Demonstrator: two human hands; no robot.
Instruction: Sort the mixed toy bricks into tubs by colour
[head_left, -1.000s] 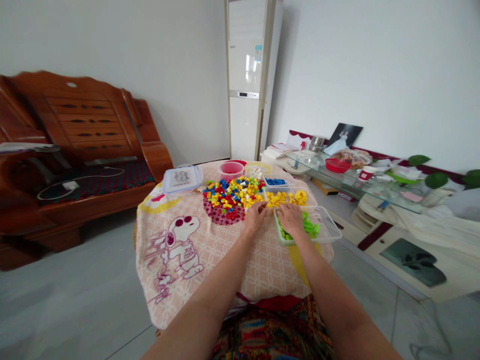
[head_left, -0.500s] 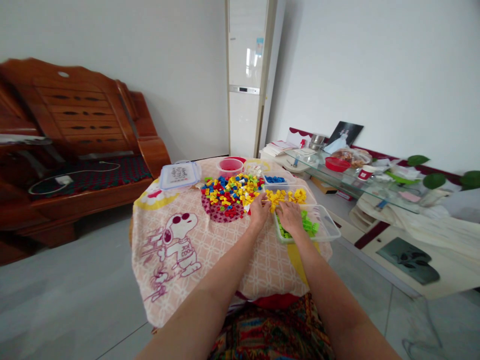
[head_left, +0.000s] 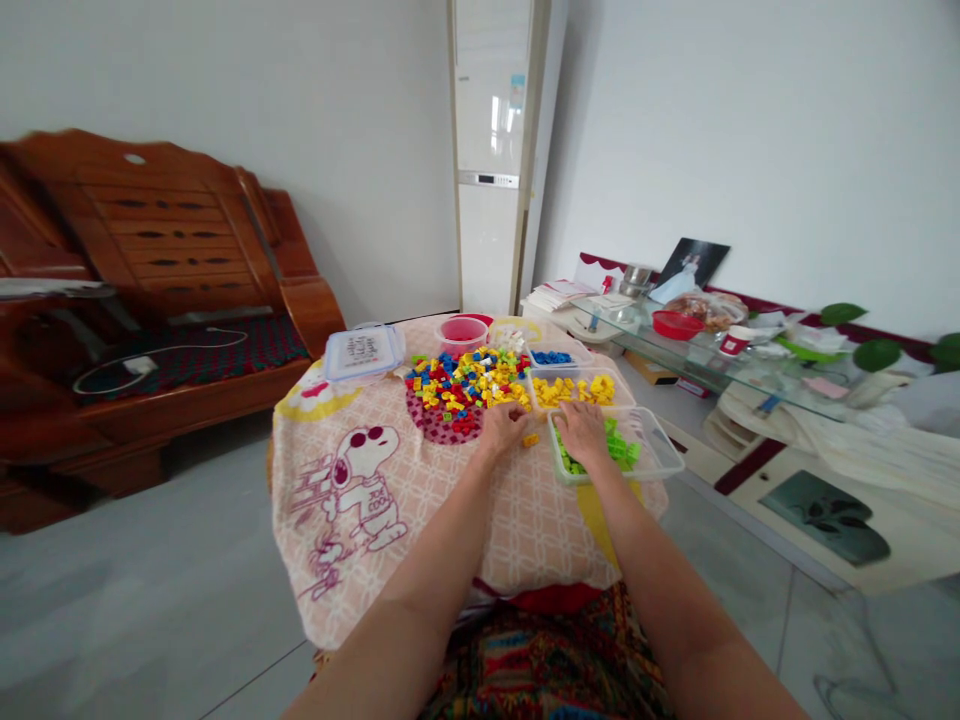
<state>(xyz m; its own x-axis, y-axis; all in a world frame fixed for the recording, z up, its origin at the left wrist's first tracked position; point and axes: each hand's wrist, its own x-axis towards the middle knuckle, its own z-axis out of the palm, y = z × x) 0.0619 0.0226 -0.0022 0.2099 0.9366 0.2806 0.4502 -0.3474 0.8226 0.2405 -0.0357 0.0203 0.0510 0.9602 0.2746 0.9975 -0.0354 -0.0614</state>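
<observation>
In the head view, your two hands were apart, both over the near side of the cloth-covered bench [head_left: 442,535]. Your left hand [head_left: 502,430] was at the near right edge of the mixed pile [head_left: 469,382], its fingers bent inward; you could not have told from here whether they gripped anything. Your right hand [head_left: 579,430] reached over the left part of the green tub [head_left: 661,457], fingertips by the near edge of the yellow tub [head_left: 624,388], and its grip was likewise hidden beneath the fingers. One loose yellow brick [head_left: 531,440] lay on the cloth between your hands, touching neither. The pile sat just left of the yellow tub, with yellow, blue, red and green bricks mixed together; the blue tub [head_left: 579,358] stood behind the yellow one, and the white bricks [head_left: 510,338] lay behind the pile. Good handling, in my judgement, called for light pinches of the left fingertips at the pile's edge, so that the bricks beneath did not scatter. Your right wrist was best carried high over the green tub's rim, since a bump there could have jarred the tub. The loose brick needed a clean fingertip pick, because a sweep might have pushed it against the tub wall.
</observation>
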